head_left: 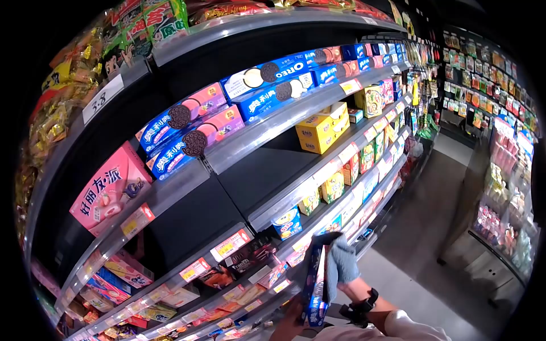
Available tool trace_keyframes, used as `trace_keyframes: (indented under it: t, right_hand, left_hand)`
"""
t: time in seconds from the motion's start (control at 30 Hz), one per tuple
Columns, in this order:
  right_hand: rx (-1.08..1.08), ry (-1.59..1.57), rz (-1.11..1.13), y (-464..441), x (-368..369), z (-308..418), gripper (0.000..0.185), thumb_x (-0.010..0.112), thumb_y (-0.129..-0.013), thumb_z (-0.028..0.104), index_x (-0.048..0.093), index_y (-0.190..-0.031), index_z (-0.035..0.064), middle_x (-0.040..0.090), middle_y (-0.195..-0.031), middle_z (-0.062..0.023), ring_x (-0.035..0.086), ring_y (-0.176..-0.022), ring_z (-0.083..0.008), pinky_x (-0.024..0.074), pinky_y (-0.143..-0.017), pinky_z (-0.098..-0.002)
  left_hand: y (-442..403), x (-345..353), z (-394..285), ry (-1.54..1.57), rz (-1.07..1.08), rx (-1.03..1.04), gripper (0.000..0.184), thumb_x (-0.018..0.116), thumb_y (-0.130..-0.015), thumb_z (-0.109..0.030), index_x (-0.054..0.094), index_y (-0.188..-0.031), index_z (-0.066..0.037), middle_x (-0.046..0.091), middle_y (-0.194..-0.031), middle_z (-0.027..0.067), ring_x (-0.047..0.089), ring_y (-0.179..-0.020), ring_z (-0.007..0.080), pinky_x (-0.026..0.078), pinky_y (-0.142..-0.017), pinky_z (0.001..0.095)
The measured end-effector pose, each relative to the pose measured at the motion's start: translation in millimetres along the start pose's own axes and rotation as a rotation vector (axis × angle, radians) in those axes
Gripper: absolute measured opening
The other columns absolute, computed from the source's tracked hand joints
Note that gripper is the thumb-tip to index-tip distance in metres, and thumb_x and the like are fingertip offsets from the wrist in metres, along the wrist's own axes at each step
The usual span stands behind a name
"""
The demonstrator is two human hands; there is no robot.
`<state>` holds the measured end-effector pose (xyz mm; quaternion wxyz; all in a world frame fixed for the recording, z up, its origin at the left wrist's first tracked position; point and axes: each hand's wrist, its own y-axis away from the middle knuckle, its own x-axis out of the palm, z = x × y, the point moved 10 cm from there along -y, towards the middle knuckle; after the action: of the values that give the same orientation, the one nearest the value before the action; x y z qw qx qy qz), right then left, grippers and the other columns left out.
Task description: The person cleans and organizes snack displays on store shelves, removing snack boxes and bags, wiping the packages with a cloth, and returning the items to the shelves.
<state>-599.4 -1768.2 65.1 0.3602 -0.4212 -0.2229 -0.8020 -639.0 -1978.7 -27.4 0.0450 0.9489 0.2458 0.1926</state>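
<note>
Blue, a box [314, 290] is held at bottom centre between grey-covered right hand [343, 262] and left hand [289, 319] — finger closure cannot be told.

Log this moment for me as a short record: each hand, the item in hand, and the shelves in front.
Right hand: in grey-blue fabric, glove or cloth unclear, against the box's upper part
Right wrist: black strap
Left hand: dim, at the box's lower end; grip unclear
Item in hand: dark blue box
Upper shelf: bagged goods, price tag reading 3.8
Shelf beneath: pink box, left of blue Oreo boxes
Next shelf down: yellow boxes
</note>
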Motion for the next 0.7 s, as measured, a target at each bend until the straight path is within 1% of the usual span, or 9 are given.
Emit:
trace_keyframes:
  t: [0.03,0.1,0.13,0.17,0.3,0.33,0.4,0.57,0.7]
  right_hand:
    - [-0.020,0.008,0.007,-14,-17,-2,0.015,0.059,-0.100,0.011,0.060,-0.115,0.0093,0.065,-0.102,-0.0027,0.064,-0.090,-0.0146,0.0555,-0.081,-0.0310]
    - [0.039,-0.110,0.029,-20,-33,-20,0.014,0.056,-0.102,0.015,0.060,-0.114,0.0087,0.065,-0.102,-0.0034,0.064,-0.089,-0.0144,0.0551,-0.081,-0.0312]
    - [-0.135,0.585,-0.038,-11,-33,-1,0.016,0.054,-0.102,0.017,0.060,-0.114,0.0085,0.065,-0.104,-0.0042,0.064,-0.089,-0.0154,0.0550,-0.082,-0.0323]
    - [-0.204,0.696,-0.036,-3,-24,6,0.019,0.056,-0.101,0.017,0.057,-0.118,0.0072,0.064,-0.106,-0.0050,0.064,-0.091,-0.0154,0.0549,-0.082,-0.0317]
    - [0.148,0.031,-0.040,31,-36,-69,0.031,0.063,-0.096,0.013,0.056,-0.124,0.0022,0.063,-0.108,-0.0068,0.064,-0.095,-0.0136,0.0549,-0.080,-0.0298]
    - [0.136,0.268,0.034,42,-20,-64,0.029,0.063,-0.096,0.013,0.056,-0.122,0.0021,0.064,-0.104,-0.0055,0.063,-0.094,-0.0127,0.0548,-0.080,-0.0296]
    - [0.124,0.511,0.115,50,-1,-58,0.027,0.063,-0.096,0.013,0.057,-0.121,0.0021,0.064,-0.101,-0.0042,0.063,-0.094,-0.0118,0.0547,-0.079,-0.0293]
    - [0.072,0.248,0.056,29,-11,-35,0.025,0.062,-0.097,0.015,0.059,-0.119,0.0026,0.065,-0.102,-0.0042,0.065,-0.091,-0.0139,0.0555,-0.077,-0.0304]
    - [0.065,0.307,0.115,-5,-27,-24,0.020,0.061,-0.095,0.016,0.063,-0.110,0.0034,0.065,-0.094,-0.0077,0.065,-0.079,-0.0169,0.0550,-0.068,-0.0316]
  left_hand:
    - [-5,5,-12,-0.444,0.016,0.189,0.047,0.061,-0.101,-0.025,0.045,-0.139,-0.002,0.061,-0.111,0.0101,0.059,-0.102,0.0181,0.053,-0.085,0.0339]
    - [-18,-12,52,0.304,0.067,-0.110,0.042,0.061,-0.100,-0.018,0.046,-0.136,-0.001,0.060,-0.112,0.0105,0.055,-0.099,0.0179,0.049,-0.087,0.0319]
    - [-15,-15,30,-0.134,-0.089,0.100,0.043,0.061,-0.100,-0.020,0.046,-0.134,0.000,0.059,-0.111,0.0105,0.055,-0.099,0.0187,0.048,-0.087,0.0334]
    - [-8,-13,2,-0.572,-0.243,0.310,0.043,0.062,-0.099,-0.022,0.047,-0.133,0.001,0.059,-0.109,0.0106,0.055,-0.099,0.0196,0.048,-0.088,0.0350]
    - [7,33,-64,-1.089,-0.422,0.588,0.049,0.066,-0.090,-0.014,0.046,-0.132,0.001,0.059,-0.115,0.0242,0.059,-0.103,0.0438,0.047,-0.090,0.0490]
    - [10,36,-71,-1.114,-0.474,0.565,0.051,0.066,-0.086,-0.009,0.047,-0.132,0.001,0.058,-0.122,0.0276,0.055,-0.107,0.0507,0.046,-0.094,0.0516]
    - [11,41,-81,-1.139,-0.463,0.625,0.051,0.066,-0.086,-0.009,0.047,-0.132,0.000,0.058,-0.124,0.0274,0.056,-0.109,0.0505,0.045,-0.095,0.0522]
    - [17,52,-84,-1.147,-0.388,0.627,0.052,0.067,-0.086,-0.007,0.048,-0.134,-0.001,0.058,-0.128,0.0268,0.056,-0.112,0.0495,0.045,-0.099,0.0510]
    - [3,37,-61,-0.804,-0.283,0.484,0.054,0.069,-0.091,-0.011,0.045,-0.139,-0.001,0.061,-0.122,0.0188,0.064,-0.105,0.0314,0.050,-0.091,0.0383]
